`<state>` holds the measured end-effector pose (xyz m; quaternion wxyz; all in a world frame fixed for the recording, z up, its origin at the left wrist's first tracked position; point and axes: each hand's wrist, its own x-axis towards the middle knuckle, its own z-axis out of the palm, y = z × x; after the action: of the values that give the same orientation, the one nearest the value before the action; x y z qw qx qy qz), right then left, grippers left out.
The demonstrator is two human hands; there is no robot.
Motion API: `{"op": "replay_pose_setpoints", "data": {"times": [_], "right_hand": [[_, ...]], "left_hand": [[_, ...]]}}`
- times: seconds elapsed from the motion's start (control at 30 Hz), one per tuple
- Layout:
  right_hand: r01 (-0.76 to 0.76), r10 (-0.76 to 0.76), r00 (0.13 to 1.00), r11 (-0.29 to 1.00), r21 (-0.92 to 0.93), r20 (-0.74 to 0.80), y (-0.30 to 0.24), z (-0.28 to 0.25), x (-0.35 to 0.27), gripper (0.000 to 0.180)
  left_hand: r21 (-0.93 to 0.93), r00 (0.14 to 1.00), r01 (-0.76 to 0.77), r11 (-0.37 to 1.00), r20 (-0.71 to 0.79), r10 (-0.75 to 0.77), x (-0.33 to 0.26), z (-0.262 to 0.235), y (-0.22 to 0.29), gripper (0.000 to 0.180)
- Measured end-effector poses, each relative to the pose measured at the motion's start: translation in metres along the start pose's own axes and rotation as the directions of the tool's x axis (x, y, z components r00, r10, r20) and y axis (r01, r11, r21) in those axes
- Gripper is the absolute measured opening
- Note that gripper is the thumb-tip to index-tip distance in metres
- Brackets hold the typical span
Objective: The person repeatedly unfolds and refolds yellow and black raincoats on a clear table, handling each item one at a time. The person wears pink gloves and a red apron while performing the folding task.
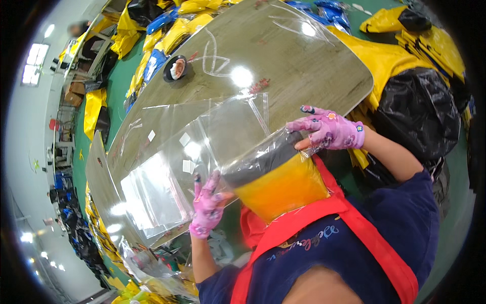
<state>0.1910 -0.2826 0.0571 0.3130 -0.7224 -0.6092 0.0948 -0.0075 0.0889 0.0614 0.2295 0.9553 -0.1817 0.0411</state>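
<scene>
A clear plastic bag holding a folded yellow and black garment (283, 185) is tilted in front of my chest, off the table's near edge. My right hand (326, 127), in a pink patterned glove, grips its upper right corner, the bare thumb on the near side. At the left edge of the bag is my left hand (206, 206), gloved the same way. Its bare thumb is against the bag, and the other fingers point upward. Beside this hand, flat clear plastic bags (162, 187) lie on the table (304, 66), partly overlapping.
A small dark bowl (175, 69) stands toward the table's far left side. Yellow and black garments (417, 109) are heaped at the right, and more yellow and blue ones (174, 35) lie beyond the far left edge. Crumpled clear plastic (147, 261) sits near the lower left.
</scene>
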Motion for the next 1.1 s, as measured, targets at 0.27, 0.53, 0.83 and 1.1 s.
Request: {"op": "replay_pose_setpoints", "data": {"times": [0.27, 0.53, 0.83, 1.1], "right_hand": [[-0.394, 0.416, 0.906, 0.896, -0.206, 0.076, -0.039, -0.049, 0.042, 0.035], [-0.575, 0.316, 0.784, 0.694, 0.433, 0.534, 0.017, -0.011, 0.064, 0.055], [0.253, 0.688, 0.641, 0.231, 0.939, -0.342, 0.130, -0.148, 0.141, 0.042], [-0.277, 0.696, 0.693, 0.015, 0.961, 0.189, 0.161, -0.039, 0.201, 0.039]], "left_hand": [[0.180, 0.946, 0.050, 0.982, -0.323, 0.011, 0.088, -0.029, 0.037, 0.028], [-0.721, 0.939, 0.337, 0.605, 0.208, -0.275, 0.115, -0.010, -0.015, 0.033], [-0.007, 0.875, 0.357, 0.934, -0.347, -0.337, 0.305, -0.021, -0.272, 0.035], [0.064, 0.826, 0.536, 0.842, 0.167, -0.539, 0.329, -0.028, -0.261, 0.052]]}}
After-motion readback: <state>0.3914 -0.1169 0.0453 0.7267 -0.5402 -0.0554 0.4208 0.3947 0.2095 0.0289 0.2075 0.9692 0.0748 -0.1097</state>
